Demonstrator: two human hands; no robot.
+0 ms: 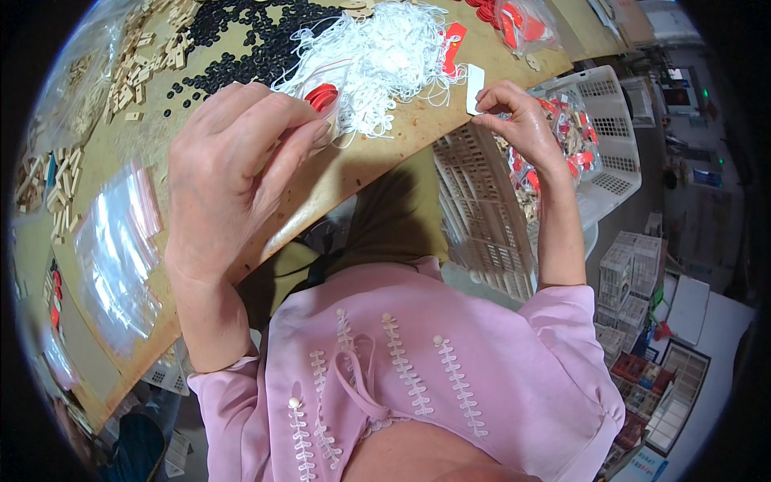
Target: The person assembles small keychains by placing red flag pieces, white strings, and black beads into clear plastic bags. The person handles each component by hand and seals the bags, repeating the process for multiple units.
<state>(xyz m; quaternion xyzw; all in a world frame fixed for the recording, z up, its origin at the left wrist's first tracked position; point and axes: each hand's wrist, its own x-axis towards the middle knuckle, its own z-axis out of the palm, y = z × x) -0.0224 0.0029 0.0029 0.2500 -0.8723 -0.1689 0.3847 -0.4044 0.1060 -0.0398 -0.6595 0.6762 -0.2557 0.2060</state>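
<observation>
My left hand (241,153) is raised over the table, thumb and fingers closed on a small clear plastic bag (341,100). A round red piece (322,97) shows in the bag. My right hand (522,120), out past the table's edge, pinches a narrow white card (475,88) between thumb and forefinger. Behind the bag lies a tangled heap of white string (385,56), with a red card (454,46) at its right side. Many small black rings (241,40) are spread beyond my left hand.
Wooden pieces (144,68) and a stack of clear bags (120,249) lie on the table (418,132) at left. Another bag of red pieces (526,26) lies at the far right. Below my right hand stands a white plastic crate (614,120) with filled bags (574,132).
</observation>
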